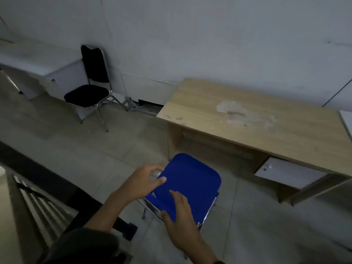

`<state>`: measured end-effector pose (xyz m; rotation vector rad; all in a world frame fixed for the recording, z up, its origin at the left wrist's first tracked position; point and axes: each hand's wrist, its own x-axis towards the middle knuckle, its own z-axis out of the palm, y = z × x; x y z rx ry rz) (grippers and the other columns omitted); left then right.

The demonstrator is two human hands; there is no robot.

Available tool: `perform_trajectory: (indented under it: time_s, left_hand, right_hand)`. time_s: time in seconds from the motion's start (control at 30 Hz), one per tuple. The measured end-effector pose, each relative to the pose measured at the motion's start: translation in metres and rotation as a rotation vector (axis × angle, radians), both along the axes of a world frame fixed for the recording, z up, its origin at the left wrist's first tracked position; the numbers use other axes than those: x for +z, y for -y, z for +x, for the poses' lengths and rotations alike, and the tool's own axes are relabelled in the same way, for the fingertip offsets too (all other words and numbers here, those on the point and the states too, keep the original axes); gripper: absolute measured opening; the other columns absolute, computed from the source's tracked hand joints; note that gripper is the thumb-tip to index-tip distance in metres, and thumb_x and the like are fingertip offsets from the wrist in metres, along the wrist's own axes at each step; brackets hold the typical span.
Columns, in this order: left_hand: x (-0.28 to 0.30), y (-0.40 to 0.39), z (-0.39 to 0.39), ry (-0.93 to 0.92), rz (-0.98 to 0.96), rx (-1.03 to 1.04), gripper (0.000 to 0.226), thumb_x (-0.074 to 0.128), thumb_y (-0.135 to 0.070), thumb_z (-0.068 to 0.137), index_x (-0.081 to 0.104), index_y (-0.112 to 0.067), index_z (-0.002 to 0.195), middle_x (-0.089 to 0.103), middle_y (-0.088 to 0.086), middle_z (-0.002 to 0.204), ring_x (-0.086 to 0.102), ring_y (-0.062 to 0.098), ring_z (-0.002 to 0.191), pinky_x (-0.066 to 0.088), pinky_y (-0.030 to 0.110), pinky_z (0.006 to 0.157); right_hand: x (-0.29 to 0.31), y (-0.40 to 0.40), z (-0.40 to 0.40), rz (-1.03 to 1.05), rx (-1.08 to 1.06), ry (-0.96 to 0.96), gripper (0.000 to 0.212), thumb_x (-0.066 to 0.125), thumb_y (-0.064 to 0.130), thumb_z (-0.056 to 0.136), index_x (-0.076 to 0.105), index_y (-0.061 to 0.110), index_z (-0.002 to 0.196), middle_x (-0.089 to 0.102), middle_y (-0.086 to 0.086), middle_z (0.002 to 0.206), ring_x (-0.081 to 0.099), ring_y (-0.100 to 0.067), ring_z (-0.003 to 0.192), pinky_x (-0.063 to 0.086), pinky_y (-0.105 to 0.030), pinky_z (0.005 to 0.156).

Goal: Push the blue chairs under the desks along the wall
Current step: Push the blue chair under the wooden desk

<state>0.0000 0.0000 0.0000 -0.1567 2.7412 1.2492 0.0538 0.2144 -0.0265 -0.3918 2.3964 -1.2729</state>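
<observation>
A blue padded chair (190, 180) with a chrome frame stands on the tiled floor just in front of a light wooden desk (247, 119) set against the white wall. I see the chair from above and behind. My left hand (144, 183) grips the left side of its blue backrest, thumb lying on the padding. My right hand (179, 212) holds the near right part of the backrest, fingers spread over the blue fabric. The chair's front edge is close to the desk's left leg panel.
A black chair (89, 88) with chrome legs stands against the wall at the left. A white drawer unit (285, 172) hangs under the desk's right side. A dark stair railing (38, 168) runs along the lower left. A white cabinet (64, 77) sits behind the black chair.
</observation>
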Motion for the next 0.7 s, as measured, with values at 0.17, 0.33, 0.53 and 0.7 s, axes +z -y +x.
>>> perform_trajectory:
  time_s: [0.17, 0.33, 0.53, 0.7]
  left_hand:
    - [-0.033, 0.039, 0.019, 0.146, 0.000, 0.075, 0.040, 0.073, -0.052, 0.093, 0.068, -0.036, 0.129, 0.061, -0.018, 0.132, 0.056, 0.002, 0.123, 0.047, 0.030, 0.107]
    - [-0.061, 0.062, 0.028, 0.221, -0.019, 0.126, 0.043, 0.074, -0.051, 0.093, 0.066, -0.033, 0.131, 0.061, -0.014, 0.137, 0.056, 0.008, 0.129, 0.045, 0.034, 0.114]
    - [-0.094, 0.061, 0.054, 0.229, -0.242, 0.117, 0.064, 0.063, -0.082, 0.075, 0.068, -0.041, 0.123, 0.056, -0.014, 0.137, 0.044, 0.015, 0.136, 0.038, 0.039, 0.115]
    - [-0.080, 0.046, 0.032, 0.259, -0.279, 0.127, 0.071, 0.063, -0.094, 0.059, 0.061, -0.056, 0.119, 0.046, -0.018, 0.153, 0.028, 0.018, 0.146, 0.028, 0.048, 0.121]
  right_hand:
    - [-0.016, 0.034, 0.013, 0.190, 0.103, 0.092, 0.070, 0.053, 0.048, 0.100, 0.018, 0.032, 0.159, 0.017, 0.008, 0.165, 0.020, -0.014, 0.150, 0.023, -0.037, 0.121]
    - [-0.025, 0.052, 0.012, 0.412, 0.179, 0.107, 0.059, 0.047, 0.044, 0.103, 0.026, 0.031, 0.157, 0.029, 0.011, 0.162, 0.029, -0.011, 0.146, 0.024, -0.037, 0.120]
    - [-0.033, 0.057, 0.008, 0.500, 0.300, 0.085, 0.054, 0.051, 0.041, 0.101, 0.034, 0.039, 0.151, 0.036, 0.018, 0.157, 0.034, -0.007, 0.143, 0.025, -0.041, 0.118]
    - [-0.027, 0.046, -0.020, 0.537, 0.357, 0.023, 0.050, 0.052, 0.044, 0.099, 0.035, 0.043, 0.146, 0.044, 0.015, 0.150, 0.040, -0.015, 0.140, 0.019, -0.053, 0.116]
